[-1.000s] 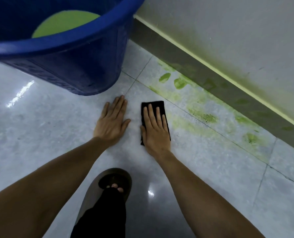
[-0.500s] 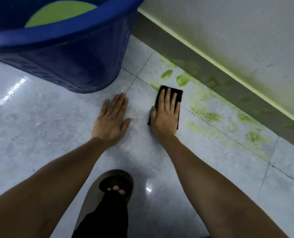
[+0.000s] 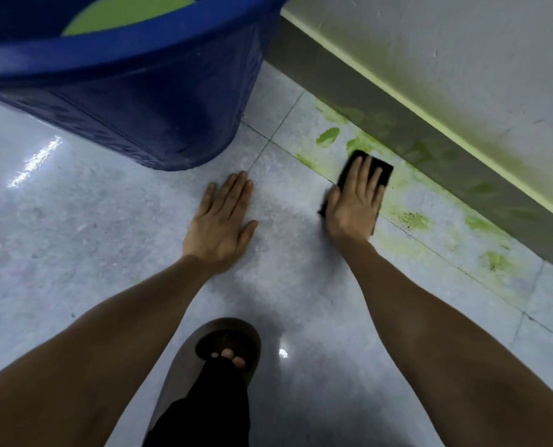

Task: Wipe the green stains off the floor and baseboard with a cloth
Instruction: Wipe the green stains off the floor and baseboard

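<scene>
The right hand [image 3: 355, 201] lies flat with its fingers spread, pressing a dark rectangular cloth [image 3: 383, 171] onto the pale glossy tiled floor [image 3: 75, 240], the cloth's far edge just short of the grey baseboard [image 3: 397, 117] and resting among the green stains [image 3: 328, 137] that run along the baseboard's foot. Farther from the baseboard, the left hand [image 3: 221, 225] is planted palm-down on bare tile with its fingers together, holding nothing. A large blue plastic tub [image 3: 159, 101] stands beyond the left hand, close to the baseboard, and a dark open-toed sandal [image 3: 184, 359] rests on the floor well away from it.
</scene>
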